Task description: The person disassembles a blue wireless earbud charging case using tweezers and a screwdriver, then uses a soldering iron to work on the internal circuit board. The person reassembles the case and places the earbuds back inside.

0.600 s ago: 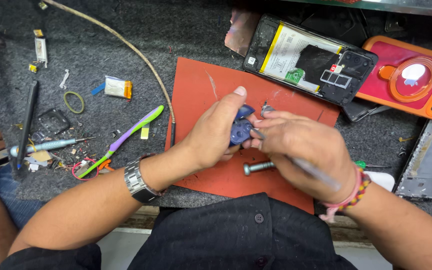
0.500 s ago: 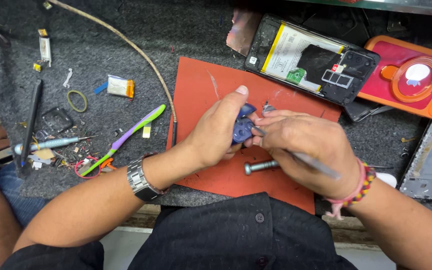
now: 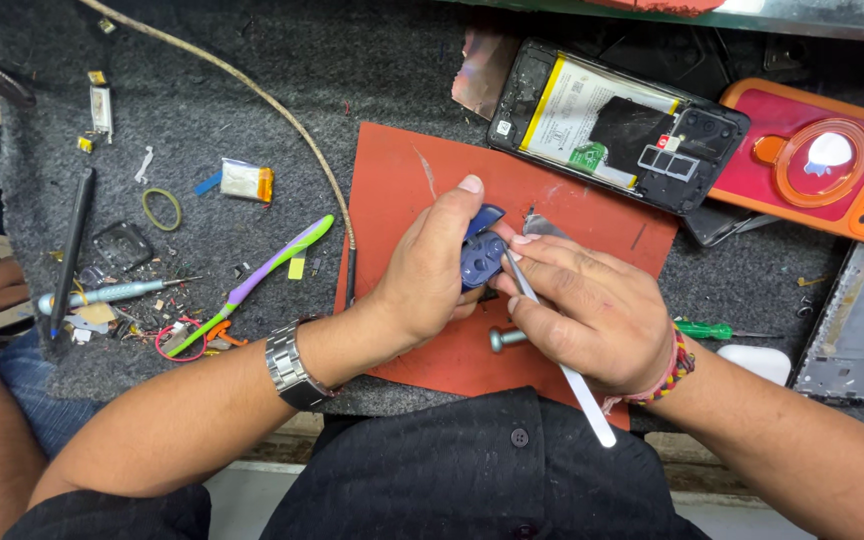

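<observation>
Over red mat (image 3: 402, 190): L hand (image 3: 427, 285) fingers clamped on small blue part (image 3: 479, 256); R hand (image 3: 592, 315) gripping white tool (image 3: 577, 385), tip at part. Beyond fingertips, opened phone (image 3: 617, 125) w/ white-yellow labelled battery. Grip unchanged vs. earlier.

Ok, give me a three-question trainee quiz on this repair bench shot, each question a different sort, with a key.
1. True or false: the left hand holds the small blue part over the red mat.
2. Multiple choice: the right hand holds a
A. toothbrush
B. thin white tool
C. rubber band
3. Fill in: the opened phone with its back off lies beyond the mat, beside an ______ phone case.

Key: 1 true; 2 B; 3 orange.
</observation>
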Action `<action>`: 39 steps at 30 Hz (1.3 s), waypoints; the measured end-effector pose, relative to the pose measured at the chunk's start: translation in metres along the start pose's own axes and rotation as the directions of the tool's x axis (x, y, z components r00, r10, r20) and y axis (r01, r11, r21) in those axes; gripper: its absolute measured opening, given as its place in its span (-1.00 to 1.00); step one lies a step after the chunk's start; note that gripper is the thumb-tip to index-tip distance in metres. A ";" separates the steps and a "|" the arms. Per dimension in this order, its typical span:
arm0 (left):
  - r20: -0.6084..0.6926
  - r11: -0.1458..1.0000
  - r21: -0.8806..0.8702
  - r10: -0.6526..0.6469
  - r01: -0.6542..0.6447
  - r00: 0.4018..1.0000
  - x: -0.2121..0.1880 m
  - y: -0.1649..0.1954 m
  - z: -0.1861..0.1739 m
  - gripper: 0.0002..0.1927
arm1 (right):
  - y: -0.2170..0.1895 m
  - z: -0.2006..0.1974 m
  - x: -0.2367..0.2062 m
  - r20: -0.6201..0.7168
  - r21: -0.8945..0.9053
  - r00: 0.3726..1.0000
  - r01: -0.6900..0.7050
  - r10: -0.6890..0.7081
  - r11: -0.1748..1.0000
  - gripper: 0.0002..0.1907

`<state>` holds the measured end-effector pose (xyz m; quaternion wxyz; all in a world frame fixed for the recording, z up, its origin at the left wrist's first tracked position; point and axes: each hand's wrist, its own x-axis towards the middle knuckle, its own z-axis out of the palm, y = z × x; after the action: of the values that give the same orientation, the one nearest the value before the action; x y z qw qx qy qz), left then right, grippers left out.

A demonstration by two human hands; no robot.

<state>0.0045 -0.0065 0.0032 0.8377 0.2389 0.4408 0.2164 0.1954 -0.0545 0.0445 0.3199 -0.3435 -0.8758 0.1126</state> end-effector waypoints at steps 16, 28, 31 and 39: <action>-0.003 0.985 -0.172 -0.027 0.026 1.000 -0.001 -0.006 0.000 -0.46 | -0.001 0.008 0.000 -0.040 -0.054 0.999 0.022 -0.024 0.998 -0.78; 0.032 0.974 -0.219 -0.050 0.056 0.998 0.001 -0.006 -0.002 -0.44 | 0.002 0.007 -0.003 0.017 -0.010 0.994 -0.106 0.106 0.994 -0.83; 0.136 0.971 -0.197 -0.107 0.132 0.985 0.003 0.004 -0.008 -0.40 | 0.003 0.004 -0.007 0.094 0.281 0.919 -0.394 0.384 0.875 -0.81; 0.425 0.919 -0.197 -0.235 0.342 0.874 0.003 0.026 -0.024 -0.38 | 0.007 -0.001 -0.017 -0.001 0.739 0.830 -0.375 0.557 0.560 -0.76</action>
<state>-0.0185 0.0210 0.0046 0.9561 0.0936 0.2616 0.0928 0.2088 -0.0612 0.0340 0.4859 -0.4237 -0.5939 0.4813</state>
